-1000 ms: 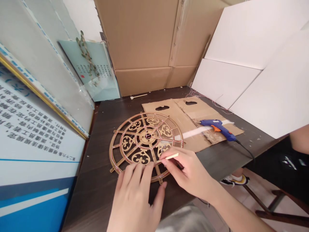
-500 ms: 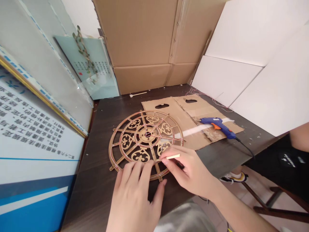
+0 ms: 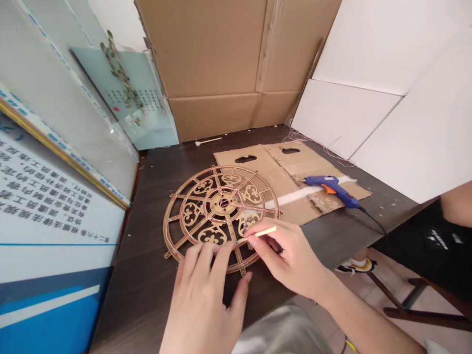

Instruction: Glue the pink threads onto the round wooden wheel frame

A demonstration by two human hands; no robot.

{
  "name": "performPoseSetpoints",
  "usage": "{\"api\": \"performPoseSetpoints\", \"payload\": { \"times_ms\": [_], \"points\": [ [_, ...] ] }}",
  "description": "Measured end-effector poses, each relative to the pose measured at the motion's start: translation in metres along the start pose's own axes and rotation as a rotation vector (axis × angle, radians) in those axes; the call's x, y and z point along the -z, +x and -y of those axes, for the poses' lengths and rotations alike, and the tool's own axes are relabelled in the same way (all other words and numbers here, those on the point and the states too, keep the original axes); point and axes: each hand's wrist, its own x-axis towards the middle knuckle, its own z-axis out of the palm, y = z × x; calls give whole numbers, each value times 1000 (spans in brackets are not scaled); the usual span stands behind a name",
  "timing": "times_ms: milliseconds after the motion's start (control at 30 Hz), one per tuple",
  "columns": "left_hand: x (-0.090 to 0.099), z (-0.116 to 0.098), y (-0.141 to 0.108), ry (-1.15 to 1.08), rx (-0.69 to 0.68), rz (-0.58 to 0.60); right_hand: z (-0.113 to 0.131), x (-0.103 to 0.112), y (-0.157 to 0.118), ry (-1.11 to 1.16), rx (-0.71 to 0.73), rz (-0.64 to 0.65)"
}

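A round gold openwork frame [image 3: 224,202] with scroll ornaments and thin reddish wire along its rings lies on the dark table. My left hand [image 3: 206,282] rests on its near edge, thumb spread from the fingers, with nothing in it. Between the thumb and fingers of my right hand [image 3: 289,255] is a thin pale stick [image 3: 266,231]. Its lower tip points at the frame's near right part, beside my left index fingertip; whether it touches cannot be made out.
Behind the frame, flat cardboard [image 3: 258,164] bears a blue glue gun [image 3: 334,189] with a black cable. Another stick [image 3: 209,141] lies farther back. Cardboard and white panels stand behind. A person's dark-clothed leg [image 3: 424,246] is at the right.
The pale stick in my right hand has tilted, its upper end higher now. My left hand stays on the frame. The whole view has shifted slightly.
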Motion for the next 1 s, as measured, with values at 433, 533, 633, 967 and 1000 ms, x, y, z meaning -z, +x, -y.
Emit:
{"api": "performPoseSetpoints", "payload": {
  "times_ms": [433, 533, 633, 967, 1000],
  "points": [
    [0, 0, 1, 12, 22, 30, 1, 2, -1, 11, 8, 63],
    [-1, 0, 0, 14, 17, 41, 1, 1, -1, 15, 12, 52],
    [0, 0, 1, 24, 2, 44, 2, 1, -2, 22, 4, 56],
    [1, 0, 0, 22, -15, 43, 1, 1, -2, 34, 22, 58],
    [1, 0, 0, 21, -15, 42, 0, 1, -2, 33, 22, 59]
  ]
}}
